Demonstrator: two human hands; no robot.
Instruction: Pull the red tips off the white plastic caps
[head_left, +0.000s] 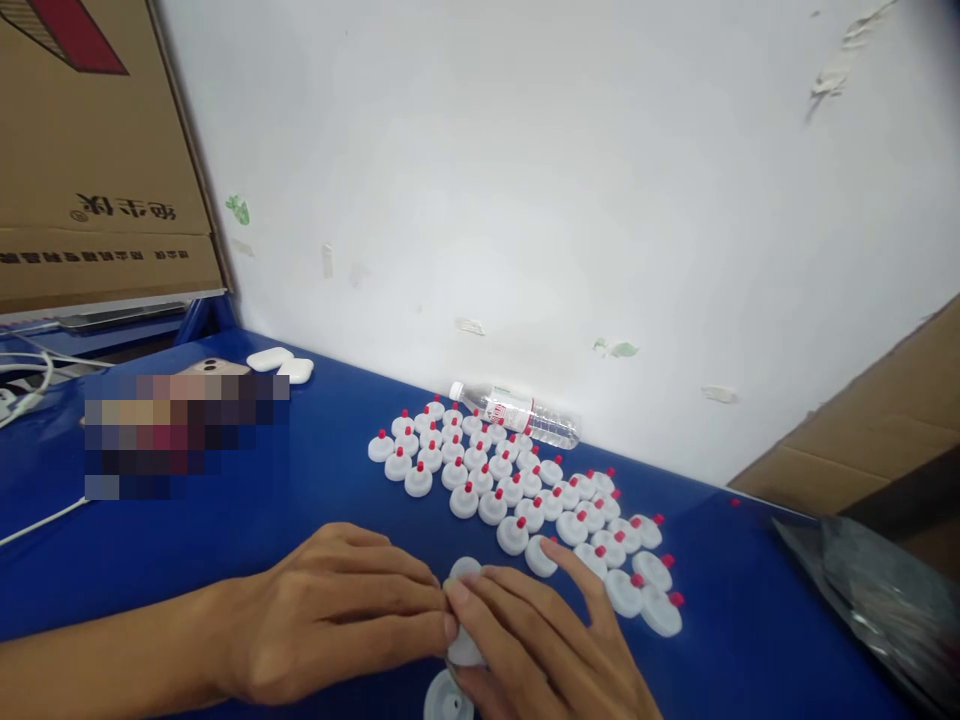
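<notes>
My left hand (pixel 337 610) and my right hand (pixel 547 640) meet at the near edge of the blue table (pixel 300 500). Their fingertips pinch together around a small white plastic cap (pixel 463 573). A second white cap piece (pixel 448 697) lies just below the hands. Beyond my fingers, several white caps with red tips (pixel 517 480) stand in neat rows on the table. The nearest cap of the rows (pixel 538 555) almost touches my right index finger.
A clear plastic water bottle (pixel 517 412) lies on its side against the white wall. An earbud case (pixel 294 370) and a phone (pixel 214 367) sit at the left. Cardboard boxes (pixel 97 150) stand at the far left. A dark plastic bag (pixel 885 590) lies at the right.
</notes>
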